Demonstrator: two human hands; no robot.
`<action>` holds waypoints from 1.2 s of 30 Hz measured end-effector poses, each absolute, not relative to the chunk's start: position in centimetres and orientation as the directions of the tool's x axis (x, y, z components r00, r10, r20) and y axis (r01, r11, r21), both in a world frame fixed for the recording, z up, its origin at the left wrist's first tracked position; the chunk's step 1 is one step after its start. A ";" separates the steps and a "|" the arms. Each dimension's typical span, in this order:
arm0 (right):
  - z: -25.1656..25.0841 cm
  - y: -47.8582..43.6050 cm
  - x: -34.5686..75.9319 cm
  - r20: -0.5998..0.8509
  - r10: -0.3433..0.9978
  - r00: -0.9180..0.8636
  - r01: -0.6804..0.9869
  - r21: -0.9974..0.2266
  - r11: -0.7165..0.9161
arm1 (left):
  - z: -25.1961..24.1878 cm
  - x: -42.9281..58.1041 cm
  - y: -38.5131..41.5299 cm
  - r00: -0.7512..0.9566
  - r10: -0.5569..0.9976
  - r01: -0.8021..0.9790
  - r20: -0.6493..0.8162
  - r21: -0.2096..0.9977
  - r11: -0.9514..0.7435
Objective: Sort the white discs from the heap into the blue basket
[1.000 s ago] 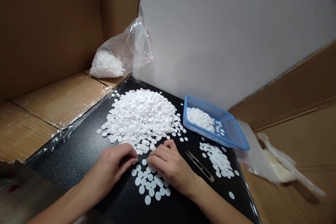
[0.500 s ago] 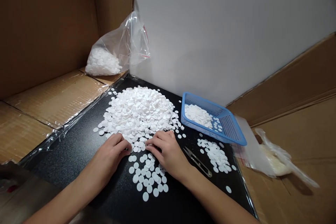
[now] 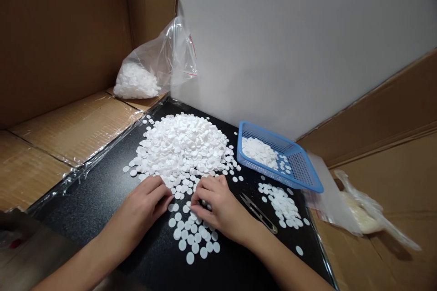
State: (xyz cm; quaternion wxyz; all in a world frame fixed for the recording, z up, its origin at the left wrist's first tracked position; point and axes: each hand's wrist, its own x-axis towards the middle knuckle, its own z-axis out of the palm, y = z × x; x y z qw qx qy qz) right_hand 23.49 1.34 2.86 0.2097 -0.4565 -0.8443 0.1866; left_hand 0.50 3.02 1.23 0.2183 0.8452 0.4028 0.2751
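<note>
A large heap of flat white discs (image 3: 184, 141) lies on the black tabletop. Just in front of it, my left hand (image 3: 152, 198) has its fingers curled together, with thumb and fingertips at the left edge of some loose discs. Opposite it, across a narrow gap, my right hand (image 3: 216, 202) is bent with thumb and fingers drawn in over discs. Whatever either set of fingertips holds is too small or hidden to make out. Between and below the hands spreads a single layer of white discs (image 3: 194, 236), partly covered by the right hand.
Right of the heap stands a blue plastic basket (image 3: 244, 160) with white discs inside. A smaller group of discs (image 3: 283, 207) and thread snips (image 3: 259, 213) lie by my right forearm. A clear bag of discs (image 3: 136, 82) rests at back left, another plastic bag (image 3: 365, 213) at right.
My right hand has shifted slightly toward me, its fingertips now lower over the loose discs. My left hand has barely moved. The whole view has shifted a little.
</note>
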 end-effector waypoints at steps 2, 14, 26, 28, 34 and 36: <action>3.0 1.7 23.4 0.178 0.847 -0.501 0.687 -0.514 0.514 | 1.5 0.8 2.8 0.544 0.810 0.537 0.222 0.650 -0.538; 2.0 3.1 22.6 0.293 0.848 -0.442 0.712 -0.460 0.530 | 1.2 1.7 3.5 0.537 0.807 0.590 0.245 0.575 -0.567; 2.5 0.4 24.9 0.220 0.848 -0.482 0.685 -0.509 0.522 | 2.0 2.8 4.3 0.736 0.625 0.605 0.261 0.160 -0.780; 2.5 0.8 24.9 0.223 0.869 -0.442 0.701 -0.518 0.490 | 2.2 2.8 4.4 0.782 0.565 0.575 0.263 0.042 -0.817; 1.6 2.5 23.7 0.310 0.834 -0.457 0.753 -0.365 0.548 | 2.4 2.9 4.7 0.808 0.526 0.554 0.267 -0.040 -0.831; 1.4 2.8 23.2 0.354 0.797 -0.489 0.781 -0.230 0.581 | 2.3 3.0 4.8 0.795 0.541 0.564 0.273 -0.006 -0.826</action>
